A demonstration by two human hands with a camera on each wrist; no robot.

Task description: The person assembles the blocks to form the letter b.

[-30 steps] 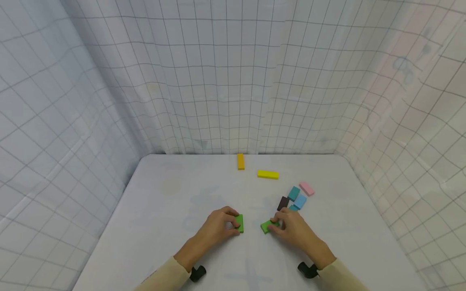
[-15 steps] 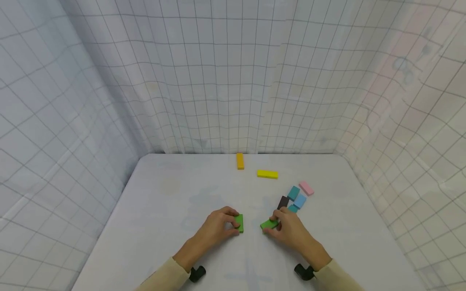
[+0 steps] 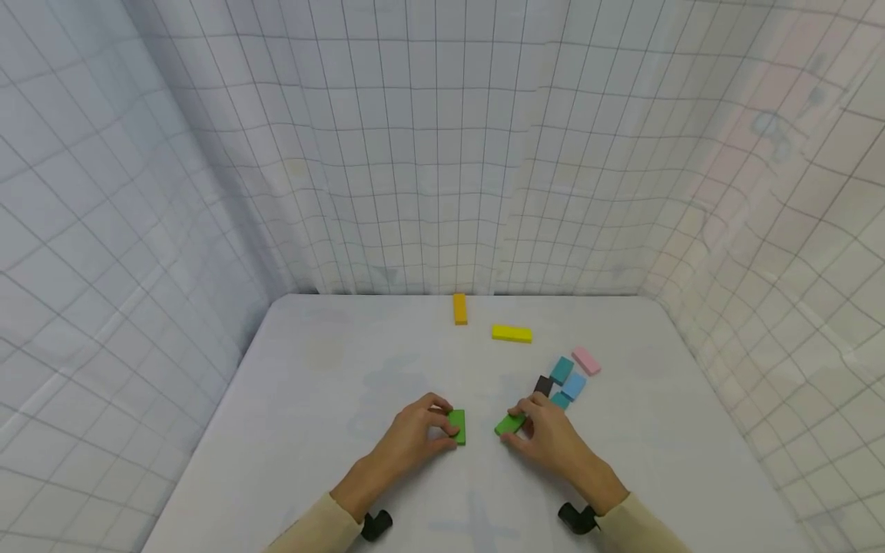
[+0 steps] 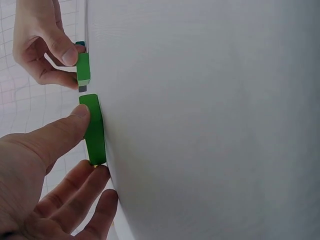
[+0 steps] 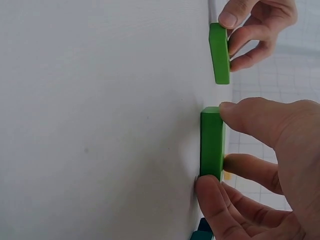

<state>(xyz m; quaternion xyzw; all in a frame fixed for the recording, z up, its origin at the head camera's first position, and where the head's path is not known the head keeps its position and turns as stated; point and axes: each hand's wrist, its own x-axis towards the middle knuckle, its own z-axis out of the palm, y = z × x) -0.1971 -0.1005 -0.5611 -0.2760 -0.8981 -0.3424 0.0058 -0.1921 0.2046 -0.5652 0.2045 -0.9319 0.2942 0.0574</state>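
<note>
In the head view my left hand point(image 3: 413, 432) holds a flat green block point(image 3: 457, 427) on the white table by its edges. The left wrist view has the thumb at one end of that block point(image 4: 95, 131) and fingertips at the other. To the right, my right hand point(image 3: 551, 436) pinches a second green block point(image 3: 509, 424), which lies at a slant. In the right wrist view this block point(image 5: 212, 144) sits between thumb and fingers, low against the table. A short gap separates the two green blocks.
Just beyond my right hand lie a black block point(image 3: 543, 385), two teal blocks point(image 3: 562, 370), a light blue block point(image 3: 574, 386) and a pink block point(image 3: 586, 360). Farther back are a yellow block point(image 3: 512, 333) and an orange block point(image 3: 459, 309). A gridded white curtain point(image 3: 429, 169) encloses the table.
My right thumb has shifted to the near left edge of its green block, and that hand has moved slightly left. The left hand and its block look almost unmoved.
</note>
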